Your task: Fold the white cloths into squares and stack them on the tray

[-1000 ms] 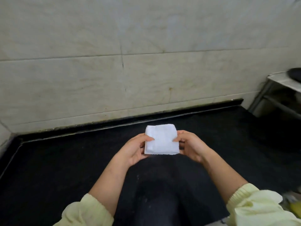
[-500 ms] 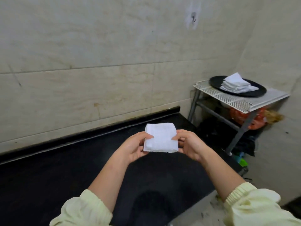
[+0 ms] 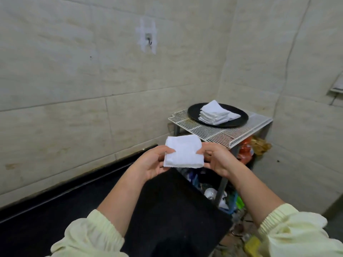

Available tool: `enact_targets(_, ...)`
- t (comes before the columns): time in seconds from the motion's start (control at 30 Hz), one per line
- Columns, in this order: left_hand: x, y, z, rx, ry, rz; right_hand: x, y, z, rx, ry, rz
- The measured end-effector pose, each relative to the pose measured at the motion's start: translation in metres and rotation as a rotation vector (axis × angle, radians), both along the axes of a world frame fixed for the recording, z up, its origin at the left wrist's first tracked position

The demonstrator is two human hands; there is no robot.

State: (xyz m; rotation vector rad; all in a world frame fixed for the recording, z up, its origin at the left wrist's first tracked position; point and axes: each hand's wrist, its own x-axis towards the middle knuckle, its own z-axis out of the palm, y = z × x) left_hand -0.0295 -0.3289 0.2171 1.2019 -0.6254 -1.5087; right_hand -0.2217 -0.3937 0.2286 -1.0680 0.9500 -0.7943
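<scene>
tray [image 3: 193, 113]: black, round, right of centre, sat on a white wire rack [image 3: 222, 135]; it held a stack of folded white cloths [image 3: 215, 114], top one skewed.
under rack: orange and brown bags [image 3: 248, 149]; clutter lower down was too blurred to name.
cloth in hand: folded white square [image 3: 182, 154], mid-frame, in the air over the counter end, well apart from the tray.
left hand [image 3: 154, 164]: pinched the square's left edge, thumb on top.
right hand [image 3: 219, 158]: pinched its right edge, thumb on top.
surface: black counter [image 3: 74, 210], lower left.
room: beige tiled wall [image 3: 74, 80]; taped-on hook [image 3: 148, 38], upper centre; corner behind the rack.
</scene>
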Motion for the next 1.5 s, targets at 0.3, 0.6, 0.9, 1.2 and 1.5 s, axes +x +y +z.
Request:
enact_targets(0.3, -0.057, -0.155, 0.033, -0.062, -0.021, -0.025, -0.062, -0.154, 0.034, -0.018, -0.014, -0.046)
enact_targets(0.6, -0.112, -0.276, 0.064, -0.097, -0.143, -0.006, -0.116, -0.293, 0.054, -0.078, -0.012, -0.033)
enact_targets(0.9, -0.171, -0.401, 0.082, -0.136, -0.236, 0.134, -0.164, -0.446, 0.068, -0.093, -0.009, 0.130)
enact_targets(1.2, -0.203, -0.479, 0.074, -0.037, -0.492, 0.265, -0.175, -0.552, 0.039, -0.036, 0.093, 0.220)
enact_targets(1.5, -0.221, -0.513, 0.048, 0.129, -1.062, 0.291, -0.174, -0.576, 0.009, -0.055, 0.308, 0.303)
